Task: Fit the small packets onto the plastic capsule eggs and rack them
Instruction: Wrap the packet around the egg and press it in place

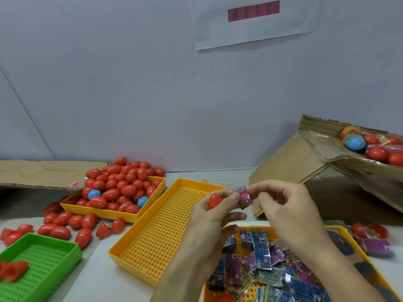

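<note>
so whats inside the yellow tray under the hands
The yellow tray holds a heap of small packets, blue, purple and green, plus a red egg at its near edge. The forearms cover part of it.

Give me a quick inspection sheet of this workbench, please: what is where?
Surface: pale table, cardboard sheet at left.
Job's things: red capsule egg in left hand; pink packet pinched by right hand; empty yellow tray; tray of packets; heaped egg tray.
Clutter: loose eggs, green tray.
Hands: both gripping.
Cables: nothing seen.
Surroundings: cardboard box of eggs, wall notice.
</note>
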### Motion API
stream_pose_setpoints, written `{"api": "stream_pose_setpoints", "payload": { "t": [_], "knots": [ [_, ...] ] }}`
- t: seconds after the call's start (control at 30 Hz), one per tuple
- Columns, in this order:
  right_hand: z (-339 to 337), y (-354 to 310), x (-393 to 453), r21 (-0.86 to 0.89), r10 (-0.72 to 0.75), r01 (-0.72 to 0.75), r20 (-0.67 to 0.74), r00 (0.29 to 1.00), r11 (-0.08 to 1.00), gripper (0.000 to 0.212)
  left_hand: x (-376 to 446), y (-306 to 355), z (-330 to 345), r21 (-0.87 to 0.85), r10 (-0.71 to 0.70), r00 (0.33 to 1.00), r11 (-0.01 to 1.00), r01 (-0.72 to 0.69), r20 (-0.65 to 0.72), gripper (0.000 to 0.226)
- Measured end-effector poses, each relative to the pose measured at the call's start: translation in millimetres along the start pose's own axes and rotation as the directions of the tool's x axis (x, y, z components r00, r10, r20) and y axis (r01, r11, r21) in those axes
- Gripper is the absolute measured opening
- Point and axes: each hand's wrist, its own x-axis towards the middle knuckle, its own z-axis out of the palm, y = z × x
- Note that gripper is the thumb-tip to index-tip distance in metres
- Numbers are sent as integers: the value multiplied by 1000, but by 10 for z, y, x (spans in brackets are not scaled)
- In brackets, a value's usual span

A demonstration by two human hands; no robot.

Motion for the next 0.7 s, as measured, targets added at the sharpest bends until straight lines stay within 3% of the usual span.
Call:
{"api": "stream_pose_setpoints", "payload": {
  "t": [0.17, 0.3, 0.53, 0.7],
  "knots": [
    [21, -28, -22, -78, -83, 88, 59, 995, 993, 9, 4, -10, -15, 33, 18, 1000, 999, -18, 1, 13],
    [27, 5, -12, -117, -77, 82, 47, 996, 990, 8, 13, -35, -26, 94, 54, 998, 994, -52, -21, 20],
    [13, 32, 14, 97, 55, -55, 4, 998, 994, 10, 18, -35, -8, 220, 195, 980, 958, -186, -23, 27],
    [-7, 21, 15, 205, 170, -168, 6, 985, 964, 13, 11, -51, -11, 317, 289, 957, 906, -280, 19, 18]
  ]
}}
